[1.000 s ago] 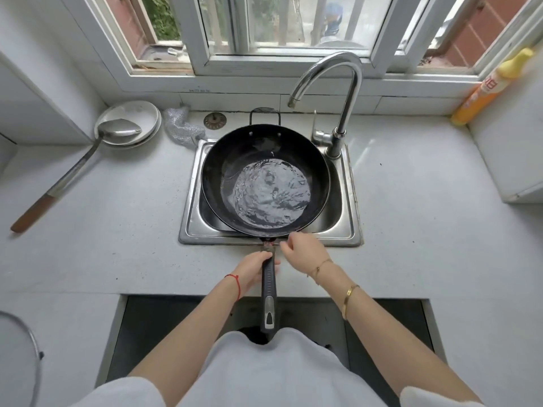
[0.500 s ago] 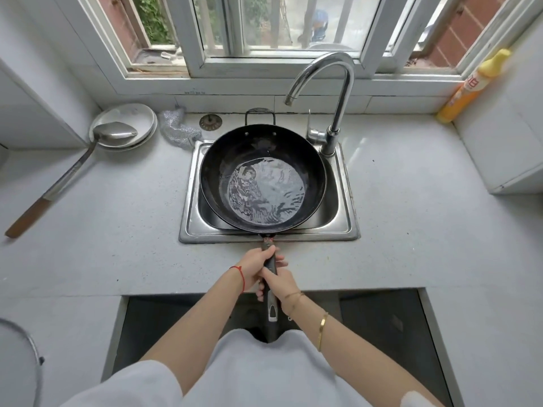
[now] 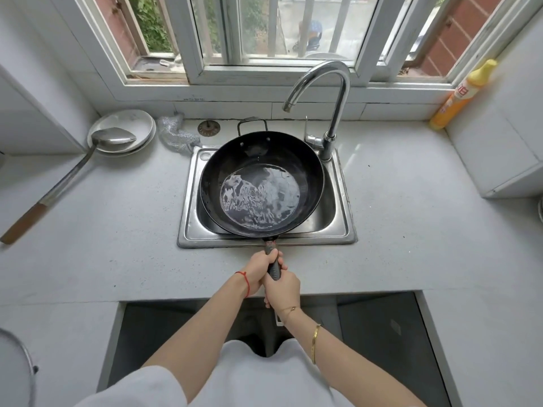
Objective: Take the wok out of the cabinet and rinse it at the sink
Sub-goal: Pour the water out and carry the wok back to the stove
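A black wok (image 3: 308,171) sits over the steel sink (image 3: 188,224), with a pool of rippling water in its bottom. Its long dark handle points toward me across the counter edge. My left hand (image 3: 260,270) grips the handle close to the wok. My right hand (image 3: 283,289) grips the same handle just behind it. The curved chrome faucet (image 3: 332,92) stands at the sink's back right; no stream of water is visible from its spout.
A steel ladle (image 3: 111,139) with a wooden grip lies across white plates (image 3: 138,121) at the back left. A steel scourer (image 3: 176,133) and a drain plug (image 3: 208,128) lie behind the sink. A yellow bottle (image 3: 462,95) stands at the right wall. The open cabinet (image 3: 382,333) is below me.
My right hand has moved from beside the wok's rim back onto the handle, behind my left hand. The water in the wok keeps swirling.
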Action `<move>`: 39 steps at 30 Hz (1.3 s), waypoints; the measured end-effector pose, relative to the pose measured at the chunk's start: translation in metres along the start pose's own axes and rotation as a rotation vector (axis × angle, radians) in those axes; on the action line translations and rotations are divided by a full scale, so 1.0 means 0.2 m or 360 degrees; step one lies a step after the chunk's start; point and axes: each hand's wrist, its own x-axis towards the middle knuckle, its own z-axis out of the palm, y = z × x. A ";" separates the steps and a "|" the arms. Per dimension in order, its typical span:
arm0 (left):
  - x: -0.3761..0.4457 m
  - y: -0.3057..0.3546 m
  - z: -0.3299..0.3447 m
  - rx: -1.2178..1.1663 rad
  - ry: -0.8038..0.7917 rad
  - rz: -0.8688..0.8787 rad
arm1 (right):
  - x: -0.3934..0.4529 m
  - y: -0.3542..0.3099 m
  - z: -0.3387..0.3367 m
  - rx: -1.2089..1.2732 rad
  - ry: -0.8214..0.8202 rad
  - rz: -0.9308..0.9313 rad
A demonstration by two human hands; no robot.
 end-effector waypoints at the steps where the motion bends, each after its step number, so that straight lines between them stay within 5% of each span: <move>1: 0.00 0.00 0.00 -0.0009 -0.0010 0.0006 | 0.00 0.00 0.00 -0.0005 -0.0001 -0.0011; 23: -0.06 0.03 0.03 0.0256 0.0129 0.0271 | -0.03 -0.06 -0.11 0.0059 -0.0223 -0.0214; 39: -0.04 0.09 0.06 0.0467 0.0226 0.0238 | -0.03 -0.17 -0.14 0.0221 -0.0242 0.0009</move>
